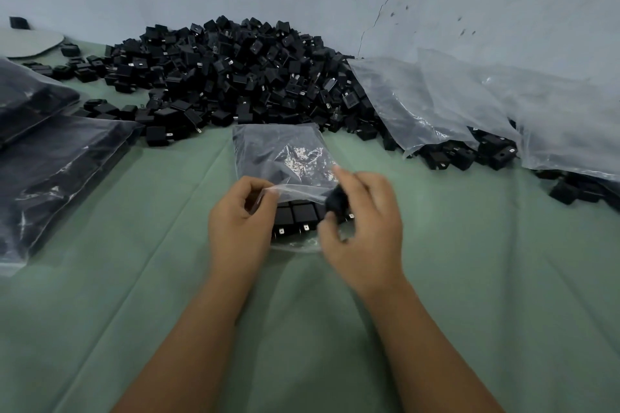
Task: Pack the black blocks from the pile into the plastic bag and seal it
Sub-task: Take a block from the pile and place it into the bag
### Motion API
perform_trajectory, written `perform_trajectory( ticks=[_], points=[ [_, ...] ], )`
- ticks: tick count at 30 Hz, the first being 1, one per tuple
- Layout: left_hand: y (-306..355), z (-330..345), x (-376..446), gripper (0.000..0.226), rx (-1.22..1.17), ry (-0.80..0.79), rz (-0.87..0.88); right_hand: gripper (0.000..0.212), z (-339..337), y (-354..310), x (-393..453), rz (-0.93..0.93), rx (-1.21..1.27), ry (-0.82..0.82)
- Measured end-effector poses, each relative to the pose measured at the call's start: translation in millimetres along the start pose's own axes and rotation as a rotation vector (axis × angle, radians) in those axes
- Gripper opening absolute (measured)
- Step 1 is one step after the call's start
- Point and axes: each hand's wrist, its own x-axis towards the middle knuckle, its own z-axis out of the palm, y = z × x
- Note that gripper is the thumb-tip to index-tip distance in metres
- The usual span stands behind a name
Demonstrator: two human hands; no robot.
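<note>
— What's that right hand (364, 228) got?

— A black block (337, 202), pinched in the fingertips at the mouth of the plastic bag (285, 157). The left hand (240, 226) grips the thin top film, lifting it open.

— So still filling?

— I'd say so. Rows of square blocks with metal tabs sit inside already. Next it needs sliding in flat, then the mouth pressed closed.

— And the supply?

— The pile (235, 77) heaps against the wall beyond, on the green cloth (167, 278). Glossy filled bags (50, 151) lie left.

Green-clothed table (469, 278): block pile (228, 77), bags (285, 151)
</note>
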Motion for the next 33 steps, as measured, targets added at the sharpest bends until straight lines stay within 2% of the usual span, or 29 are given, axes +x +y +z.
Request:
perform_trajectory(
  ticks=[5,15,21,27,33],
  points=[
    [-1.5,0.3,-1.0,0.011,-0.004,0.018,0.061,0.028,12.6,-18.5,-3.3,-0.231,-0.107,-0.274],
    [-6.3,-1.4,3.9,0.015,-0.043,0.081,0.040,0.029,12.9,-13.8,-10.1,-0.293,-0.063,-0.327],
    [-3.8,-0.4,3.3,0.010,-0.016,0.067,0.070,0.036,16.8,-20.1,-5.3,-0.233,-0.310,-0.279],
    [-3.0,-1.6,2.4,0.013,-0.011,0.068,0.056,0.035,10.9,-29.0,-10.3,-0.136,-0.285,-0.378],
    [-1.8,-1.5,0.1,0.009,0.056,0.082,0.153,0.043,14.1,-38.4,-12.4,-0.023,-0.321,-0.496]
  ],
)
